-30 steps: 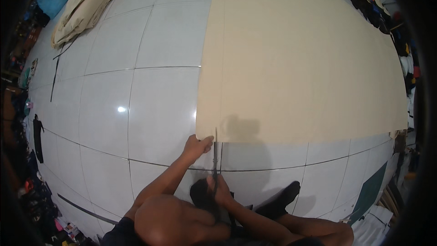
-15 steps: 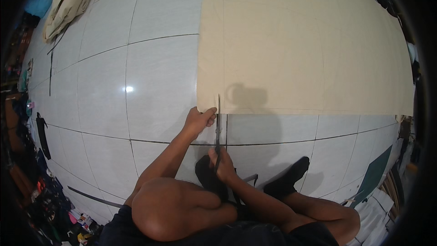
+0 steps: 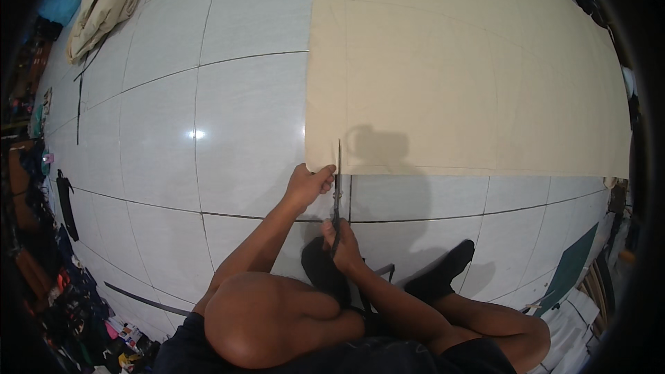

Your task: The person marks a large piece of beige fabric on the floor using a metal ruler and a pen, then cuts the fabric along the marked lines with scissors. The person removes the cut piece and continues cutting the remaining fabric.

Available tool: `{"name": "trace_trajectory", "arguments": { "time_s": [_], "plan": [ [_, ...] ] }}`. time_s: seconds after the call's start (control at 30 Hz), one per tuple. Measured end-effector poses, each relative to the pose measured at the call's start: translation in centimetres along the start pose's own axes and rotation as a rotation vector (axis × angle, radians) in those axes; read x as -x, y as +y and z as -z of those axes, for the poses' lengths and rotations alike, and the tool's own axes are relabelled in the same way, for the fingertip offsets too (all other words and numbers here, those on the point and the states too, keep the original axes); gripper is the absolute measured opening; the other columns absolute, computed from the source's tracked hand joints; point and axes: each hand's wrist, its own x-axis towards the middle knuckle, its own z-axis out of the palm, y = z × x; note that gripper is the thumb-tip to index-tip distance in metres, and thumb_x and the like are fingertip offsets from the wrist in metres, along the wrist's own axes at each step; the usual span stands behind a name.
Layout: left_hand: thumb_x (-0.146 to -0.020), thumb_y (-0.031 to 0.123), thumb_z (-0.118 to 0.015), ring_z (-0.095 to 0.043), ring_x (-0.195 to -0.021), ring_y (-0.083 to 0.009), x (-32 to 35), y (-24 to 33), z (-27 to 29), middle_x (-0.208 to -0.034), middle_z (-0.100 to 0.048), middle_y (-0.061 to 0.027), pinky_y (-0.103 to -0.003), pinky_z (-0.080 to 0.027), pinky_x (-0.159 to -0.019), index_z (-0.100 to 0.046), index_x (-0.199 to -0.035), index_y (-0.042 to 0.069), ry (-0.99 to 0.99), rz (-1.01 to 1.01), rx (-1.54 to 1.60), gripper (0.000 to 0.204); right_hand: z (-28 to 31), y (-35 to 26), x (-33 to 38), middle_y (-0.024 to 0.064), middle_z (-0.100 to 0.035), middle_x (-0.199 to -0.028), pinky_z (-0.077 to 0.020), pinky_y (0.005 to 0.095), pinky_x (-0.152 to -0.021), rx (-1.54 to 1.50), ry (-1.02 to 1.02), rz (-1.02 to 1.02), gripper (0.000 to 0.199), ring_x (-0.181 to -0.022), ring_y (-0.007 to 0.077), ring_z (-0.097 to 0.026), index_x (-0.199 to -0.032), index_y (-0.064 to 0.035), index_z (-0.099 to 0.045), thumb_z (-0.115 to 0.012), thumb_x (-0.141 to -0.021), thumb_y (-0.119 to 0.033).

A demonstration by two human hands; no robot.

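A large sheet of beige cloth (image 3: pixel 443 83) lies flat on the tiled floor, its near left corner close to my hands. My left hand (image 3: pixel 310 187) pinches the near edge by that corner, thumb on top and fingers curled below. Closed round the handles of a long pair of scissors (image 3: pixel 338 190) is my right hand (image 3: pixel 344 246), just nearer to me. The blades point away from me across the cloth's near edge, right beside my left fingertips. They are seen nearly edge-on, so how far they are spread is hard to tell. Faint lines run along the cloth's left and near edges.
My bent leg (image 3: pixel 267 318) and two dark-socked feet (image 3: pixel 441 273) are close below the hands. A folded beige bundle (image 3: pixel 114 0) lies at far left, a black strip (image 3: pixel 67 204) nearer. Clutter (image 3: pixel 76 318) lines the left side; a dark green board (image 3: pixel 571 263) stands at right.
The scissors and my right hand have moved slightly forward, the blades reaching a little farther over the cloth. My left hand keeps its pinch. The whole view has shifted slightly.
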Motion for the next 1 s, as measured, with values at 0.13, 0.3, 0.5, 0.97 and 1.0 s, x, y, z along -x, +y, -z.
{"name": "trace_trajectory", "arguments": {
  "time_s": [0.13, 0.3, 0.5, 0.97, 1.0],
  "plan": [
    [-0.091, 0.022, -0.070, -0.059, -0.061, -0.0140, -0.2, 0.4, -0.4, -0.074, -0.065, -0.0067, -0.030, -0.047, -0.056, -0.067, -0.085, -0.002, 0.009, -0.015, -0.038, 0.025, -0.4, 3.2, -1.3, 0.0051, -0.055, -0.067, -0.0445, 0.0324, -0.059, 0.084, 0.090, 0.080, 0.056, -0.062, 0.0162, -0.055, -0.089, -0.0035, -0.051, -0.050, -0.100, -0.059],
    [-0.090, 0.022, -0.070, -0.058, -0.060, -0.0132, -0.2, 0.3, -0.3, -0.073, -0.065, -0.0062, -0.029, -0.046, -0.054, -0.068, -0.088, -0.003, -0.001, 0.025, -0.055, 0.025, -0.4, 3.8, -1.1, 0.0025, -0.053, -0.062, -0.0436, 0.0305, -0.053, 0.031, 0.109, 0.070, 0.050, -0.055, 0.0146, -0.054, -0.085, -0.0048, -0.052, -0.057, -0.099, -0.053],
    [-0.090, 0.023, -0.071, -0.056, -0.061, -0.0126, -0.2, 0.3, -0.1, -0.074, -0.065, -0.0058, -0.029, -0.045, -0.055, -0.068, -0.087, -0.003, -0.015, 0.013, -0.068, 0.027, -0.3, 4.1, -0.8, 0.0213, -0.062, -0.076, -0.0473, 0.0436, -0.073, 0.023, 0.088, -0.016, 0.054, -0.075, 0.0352, -0.061, -0.088, 0.0041, -0.059, -0.056, -0.100, -0.049],
    [-0.091, 0.027, -0.071, -0.054, -0.063, -0.0115, -0.2, 0.7, 0.8, -0.077, -0.064, -0.0049, -0.027, -0.045, -0.057, -0.067, -0.092, -0.003, -0.090, 0.020, -0.033, 0.030, -0.3, 0.8, -4.1, 0.0009, -0.046, -0.059, -0.0402, 0.0283, -0.048, -0.102, 0.125, 0.038, 0.051, -0.049, 0.0129, -0.049, -0.077, -0.0084, -0.048, -0.059, -0.098, -0.054],
    [-0.091, 0.027, -0.071, -0.054, -0.063, -0.0114, -0.3, 0.6, 0.8, -0.077, -0.064, -0.0049, -0.027, -0.045, -0.057, -0.067, -0.092, -0.003, -0.094, 0.022, -0.028, 0.030, -0.4, 1.3, -4.2, 0.0012, -0.046, -0.058, -0.0401, 0.0283, -0.048, -0.066, 0.141, 0.051, 0.052, -0.049, 0.0129, -0.049, -0.077, -0.0084, -0.048, -0.059, -0.098, -0.054]
  ]
}}
